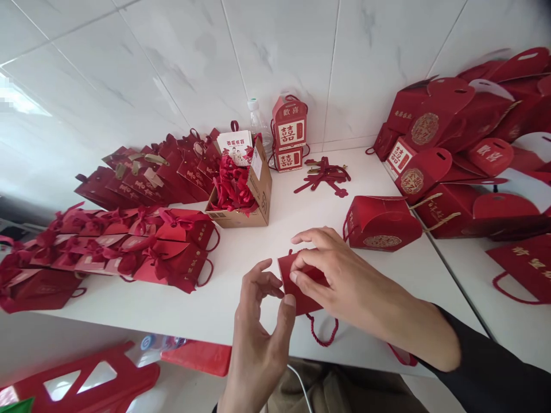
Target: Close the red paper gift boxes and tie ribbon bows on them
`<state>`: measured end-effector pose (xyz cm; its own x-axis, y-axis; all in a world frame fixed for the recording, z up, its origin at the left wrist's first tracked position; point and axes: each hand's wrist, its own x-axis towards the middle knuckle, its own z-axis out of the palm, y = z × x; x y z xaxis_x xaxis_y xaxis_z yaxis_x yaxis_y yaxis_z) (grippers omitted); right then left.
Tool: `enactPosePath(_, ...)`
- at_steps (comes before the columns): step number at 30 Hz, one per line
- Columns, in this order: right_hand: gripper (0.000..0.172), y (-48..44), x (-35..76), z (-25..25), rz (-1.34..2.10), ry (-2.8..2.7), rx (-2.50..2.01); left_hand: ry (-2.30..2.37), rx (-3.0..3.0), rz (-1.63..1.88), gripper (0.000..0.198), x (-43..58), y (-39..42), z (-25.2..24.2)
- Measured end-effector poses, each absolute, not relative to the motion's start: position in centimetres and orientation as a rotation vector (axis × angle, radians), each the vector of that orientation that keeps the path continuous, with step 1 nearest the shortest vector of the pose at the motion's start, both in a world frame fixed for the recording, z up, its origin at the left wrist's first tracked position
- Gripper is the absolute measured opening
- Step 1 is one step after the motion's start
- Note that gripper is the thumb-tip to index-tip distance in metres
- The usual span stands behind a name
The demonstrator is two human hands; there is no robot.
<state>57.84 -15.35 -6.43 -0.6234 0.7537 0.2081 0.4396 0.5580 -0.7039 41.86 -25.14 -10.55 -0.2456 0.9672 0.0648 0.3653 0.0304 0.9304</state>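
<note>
A small red box (307, 301) with a dark red rope handle (322, 338) lies near the table's front edge, in front of me. My left hand (264, 321) is at its left edge, with the thumb and fingers curled around that edge. My right hand (331, 275) reaches over the box from the right, its thumb and index finger pinched together at the top face; what they hold, if anything, is too small to name. Just right of my hands stands a closed red box (381, 221) with a round gold print.
Rows of bow-tied red boxes (150, 252) and red bags (159, 172) stand left. A cardboard box (262, 192) of ribbons, stacked boxes (290, 129), a bottle (257, 120) and red straps (325, 175) are behind. More red boxes (456, 120) pile right.
</note>
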Motion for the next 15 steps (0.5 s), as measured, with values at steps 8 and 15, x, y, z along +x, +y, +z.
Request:
enactPosePath(8,0.016,-15.4,57.2,-6.6,0.871,-2.318,-0.965,1.67,1.202,1.267,0.032,41.6,-24.8,-10.2)
enactPosePath(15,0.008,-15.6,57.6,-6.8,0.897,-2.278,-0.902,1.623,1.038,1.276,0.031,41.2,-23.4,-10.1)
